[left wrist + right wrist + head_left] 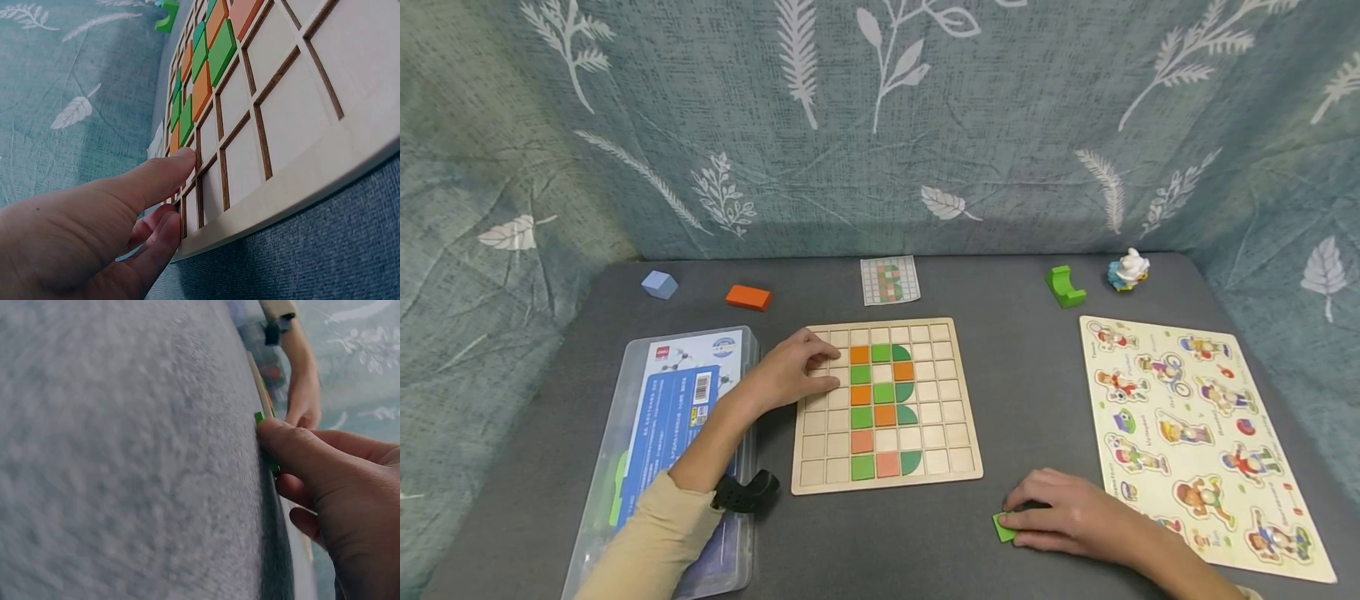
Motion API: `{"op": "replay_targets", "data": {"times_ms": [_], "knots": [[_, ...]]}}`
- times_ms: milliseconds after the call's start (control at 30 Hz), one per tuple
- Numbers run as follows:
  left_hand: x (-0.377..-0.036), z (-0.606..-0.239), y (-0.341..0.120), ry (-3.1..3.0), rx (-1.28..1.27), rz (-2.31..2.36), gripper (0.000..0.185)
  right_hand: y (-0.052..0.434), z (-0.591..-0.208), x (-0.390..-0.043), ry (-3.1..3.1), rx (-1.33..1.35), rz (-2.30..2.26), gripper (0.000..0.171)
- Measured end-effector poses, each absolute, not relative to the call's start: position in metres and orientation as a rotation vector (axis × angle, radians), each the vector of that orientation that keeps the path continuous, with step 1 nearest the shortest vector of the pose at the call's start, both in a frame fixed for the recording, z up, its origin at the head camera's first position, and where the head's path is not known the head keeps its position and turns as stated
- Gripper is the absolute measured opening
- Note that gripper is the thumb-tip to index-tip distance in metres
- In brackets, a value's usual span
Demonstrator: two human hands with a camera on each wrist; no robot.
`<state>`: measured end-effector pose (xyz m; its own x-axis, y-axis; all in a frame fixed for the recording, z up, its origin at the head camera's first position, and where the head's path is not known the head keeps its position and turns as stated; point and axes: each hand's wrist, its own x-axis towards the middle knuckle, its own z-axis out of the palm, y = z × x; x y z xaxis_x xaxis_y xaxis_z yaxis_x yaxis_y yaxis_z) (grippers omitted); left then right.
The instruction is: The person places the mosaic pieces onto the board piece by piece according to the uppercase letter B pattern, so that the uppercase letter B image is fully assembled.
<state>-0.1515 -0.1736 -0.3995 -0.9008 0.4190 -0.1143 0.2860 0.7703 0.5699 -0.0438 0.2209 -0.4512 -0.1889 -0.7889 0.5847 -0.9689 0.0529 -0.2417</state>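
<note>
Grey cloth table. Nearest, right hand pinches one green tile flat against the cloth. Beyond, left hand, fingers straight, rests on one wooden grid board holding fourteen coloured tiles. Farthest: one pattern card.

My head camera looks forward and down from above my chest, taking in the whole table, the grid board in the middle and the curtain behind. The camera on my left wrist sits very low and close, looking along my left hand across the grid board's surface at a steep slant. The one on my right wrist is nearly against the table, facing past my right hand toward the board's edge. All three views share the grid board; the right-wrist view also catches my left hand.
</note>
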Motion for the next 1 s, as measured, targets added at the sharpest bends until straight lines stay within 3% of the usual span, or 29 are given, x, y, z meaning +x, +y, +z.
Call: {"op": "replay_targets", "data": {"times_ms": [267,567,1000], "knots": [[-0.152,-0.398,-0.176,2.724,0.566,0.835,0.041,0.189,-0.437,-0.058,-2.040,1.647,0.960,0.018],[-0.153,-0.401,-0.176,2.705,0.585,0.848,0.040,0.129,-0.427,-0.095,-2.265,1.551,0.627,0.018],[-0.152,-0.398,-0.175,2.710,0.564,0.834,0.041,0.109,-0.424,-0.106,-2.275,1.615,0.417,0.014]]}}
